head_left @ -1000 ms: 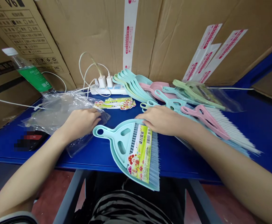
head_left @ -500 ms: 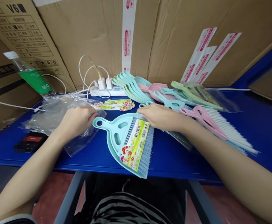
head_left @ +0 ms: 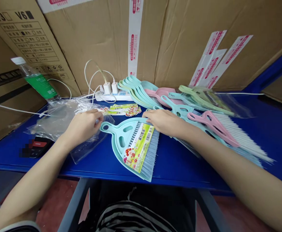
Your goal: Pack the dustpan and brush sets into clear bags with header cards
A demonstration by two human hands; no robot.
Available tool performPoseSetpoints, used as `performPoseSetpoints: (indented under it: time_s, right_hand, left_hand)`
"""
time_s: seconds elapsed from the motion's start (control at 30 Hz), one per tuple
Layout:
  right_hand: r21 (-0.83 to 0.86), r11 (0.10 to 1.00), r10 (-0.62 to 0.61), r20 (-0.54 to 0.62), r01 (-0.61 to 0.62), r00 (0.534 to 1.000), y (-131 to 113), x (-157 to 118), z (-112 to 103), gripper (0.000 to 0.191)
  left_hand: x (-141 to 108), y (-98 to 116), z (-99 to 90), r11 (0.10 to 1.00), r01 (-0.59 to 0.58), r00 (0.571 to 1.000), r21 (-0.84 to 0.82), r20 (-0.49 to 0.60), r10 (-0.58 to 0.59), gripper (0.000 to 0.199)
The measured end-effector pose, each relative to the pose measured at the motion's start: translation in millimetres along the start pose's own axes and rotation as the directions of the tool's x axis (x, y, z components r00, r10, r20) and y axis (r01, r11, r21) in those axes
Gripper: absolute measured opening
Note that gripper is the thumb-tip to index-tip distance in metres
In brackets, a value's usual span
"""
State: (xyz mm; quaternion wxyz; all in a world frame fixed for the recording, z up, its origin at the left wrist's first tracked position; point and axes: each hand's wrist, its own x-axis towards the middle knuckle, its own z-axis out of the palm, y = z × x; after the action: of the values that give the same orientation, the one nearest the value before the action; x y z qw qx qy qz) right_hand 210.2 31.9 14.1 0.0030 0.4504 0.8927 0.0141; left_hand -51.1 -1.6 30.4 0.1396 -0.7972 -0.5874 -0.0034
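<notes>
Clear plastic bag pinched in the left hand, fingers together; right hand lies open on mint dustpan

Large corrugated cartons stand banked as a wall behind a blue surface on grey metal legs, above a red floor.
</notes>
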Motion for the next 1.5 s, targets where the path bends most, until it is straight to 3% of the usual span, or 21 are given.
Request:
performPoseSetpoints:
  time_s: [0.1, 0.2, 0.47, 0.67, 1.0, 1.17, 1.33, 1.5]
  right_hand:
    - [0.08, 0.997, 0.004, -0.061, 0.001, 0.998, 4.5, 0.1, -1.8, 0.024]
    - [0.13, 0.989, 0.072, -0.048, -0.065, 0.996, 6.5, -1.0, -5.2, 0.026]
    - [0.092, 0.991, 0.102, -0.076, -0.095, 0.992, 0.3, -1.2, -3.6, 0.025]
    - [0.079, 0.992, 0.107, -0.088, -0.1, 0.99, -3.7, -0.1, -0.1, 0.027]
    - [0.215, 0.974, 0.101, -0.128, -0.072, 0.987, -7.2, 0.9, 5.5, 0.028]
    - [0.186, 0.98, 0.083, -0.1, -0.063, 0.992, -9.9, 1.8, 7.7, 0.028]
    - [0.046, 0.995, 0.09, -0.039, -0.088, 0.995, -11.8, 0.3, 2.1, 0.023]
    - [-0.036, 0.998, 0.043, -0.033, -0.044, 0.999, -11.1, -2.3, 1.4, 0.028]
  left_hand:
    - [0.2, -1.9, 0.9, 1.0, -0.016, 1.0, -0.022, -0.018, 0.015, 0.027]
    - [0.1, -2.7, 0.9, 0.999, -0.037, 0.999, -0.032, -0.041, 0.035, 0.027]
    - [-0.9, -0.9, 3.6, 0.99, -0.132, 0.988, -0.047, -0.082, 0.128, 0.027]
    - [-0.9, -1.4, 3.2, 0.961, -0.201, 0.978, -0.187, -0.093, 0.187, 0.022]
    - [0.3, 0.7, 2.4, 0.913, -0.176, 0.982, -0.369, -0.132, 0.136, 0.024]
    - [1.5, 3.2, 8.3, 0.917, -0.187, 0.979, -0.351, -0.14, 0.146, 0.027]
    - [1.0, 4.8, 6.8, 0.989, -0.047, 0.996, -0.14, -0.077, 0.036, 0.035]
    - [1.3, 0.4, 2.4, 0.989, 0.146, 0.988, 0.03, -0.045, -0.145, 0.041]
